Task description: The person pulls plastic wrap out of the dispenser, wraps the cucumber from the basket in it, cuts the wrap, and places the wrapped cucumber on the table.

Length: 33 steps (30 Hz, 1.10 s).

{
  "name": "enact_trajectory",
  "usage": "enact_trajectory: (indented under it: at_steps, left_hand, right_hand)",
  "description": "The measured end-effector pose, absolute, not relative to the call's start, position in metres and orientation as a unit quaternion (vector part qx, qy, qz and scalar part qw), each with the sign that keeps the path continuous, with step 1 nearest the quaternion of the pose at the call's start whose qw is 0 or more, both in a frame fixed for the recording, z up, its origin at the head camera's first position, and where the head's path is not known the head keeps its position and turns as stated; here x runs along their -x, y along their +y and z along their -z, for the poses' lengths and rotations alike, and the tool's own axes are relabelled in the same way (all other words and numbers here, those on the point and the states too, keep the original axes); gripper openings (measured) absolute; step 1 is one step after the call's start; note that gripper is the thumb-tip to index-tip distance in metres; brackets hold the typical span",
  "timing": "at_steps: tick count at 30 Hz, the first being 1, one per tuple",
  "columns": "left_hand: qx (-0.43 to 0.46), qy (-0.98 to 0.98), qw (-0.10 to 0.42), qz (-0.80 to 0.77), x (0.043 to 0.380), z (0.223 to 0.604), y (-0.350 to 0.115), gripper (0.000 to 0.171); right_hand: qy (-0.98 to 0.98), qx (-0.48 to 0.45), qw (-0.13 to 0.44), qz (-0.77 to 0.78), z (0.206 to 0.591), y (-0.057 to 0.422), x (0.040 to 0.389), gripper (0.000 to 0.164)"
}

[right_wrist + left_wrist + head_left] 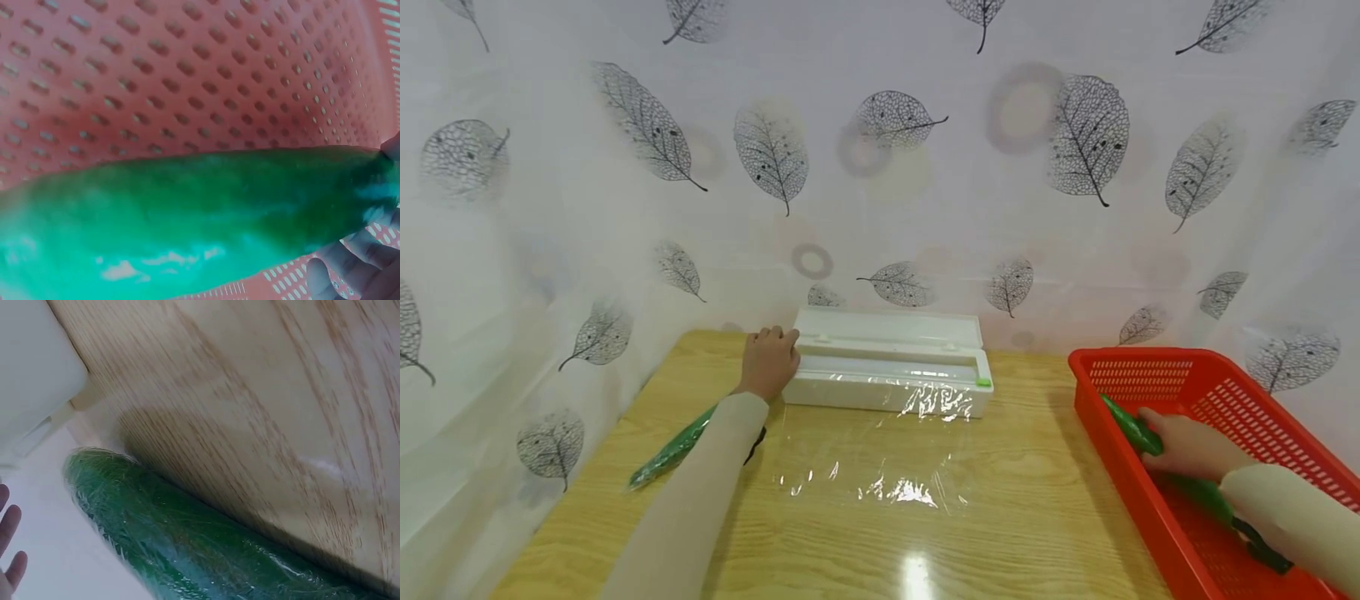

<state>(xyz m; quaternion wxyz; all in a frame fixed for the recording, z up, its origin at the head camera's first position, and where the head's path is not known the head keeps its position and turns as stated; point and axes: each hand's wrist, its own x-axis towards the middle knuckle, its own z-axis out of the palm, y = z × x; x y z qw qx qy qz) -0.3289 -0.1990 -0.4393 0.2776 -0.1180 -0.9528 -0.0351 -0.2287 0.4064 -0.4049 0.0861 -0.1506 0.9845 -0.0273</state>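
Observation:
My left hand (769, 362) rests at the left end of a white cling film box (880, 395), whose lid stands raised at the back. In the left wrist view its fingers (11, 525) look loosely extended. From the box a sheet of clear film (895, 487) spreads toward me over the wooden table. A film-wrapped cucumber (673, 452) lies under my left forearm, large in the left wrist view. Inside the red basket (1150, 356), my right hand (1198, 447) grips a green cucumber (187, 219) near one end, fingers and thumb around it.
The basket, with perforated walls, stands along the right side of the wooden table (1030, 517). A bright green piece (983, 382) sits at the box's right end. Behind and to the left hangs a pale curtain (865, 208) with a leaf print.

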Motion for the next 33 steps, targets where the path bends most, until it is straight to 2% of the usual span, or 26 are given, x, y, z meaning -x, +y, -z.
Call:
enact_trajectory:
  at_steps: [8, 16, 21, 26, 33]
  left_hand:
    - [0.109, -0.96, 0.255, 0.042, 0.328, 0.438, -0.196, 0.02]
    - [0.113, -0.959, 0.258, 0.032, 0.33, 0.442, -0.196, 0.02]
    - [0.109, -0.963, 0.246, 0.037, 0.329, 0.44, -0.196, 0.022]
    - [0.112, -0.963, 0.243, 0.037, 0.329, 0.437, -0.198, 0.023]
    - [0.125, -0.956, 0.263, 0.027, 0.324, 0.428, -0.2, 0.014]
  right_hand:
    - [0.988, 0.131, 0.079, -0.002, 0.382, 0.409, 0.231, 0.074]
    - [0.988, 0.148, 0.036, -0.038, 0.343, 0.402, 0.243, 0.066]
    - [0.985, 0.159, 0.011, -0.062, 0.312, 0.386, 0.247, 0.063]
    - [0.977, 0.192, -0.041, -0.085, 0.286, 0.365, 0.252, 0.06]
    - [0.961, 0.248, -0.09, -0.085, 0.265, 0.322, 0.258, 0.051]
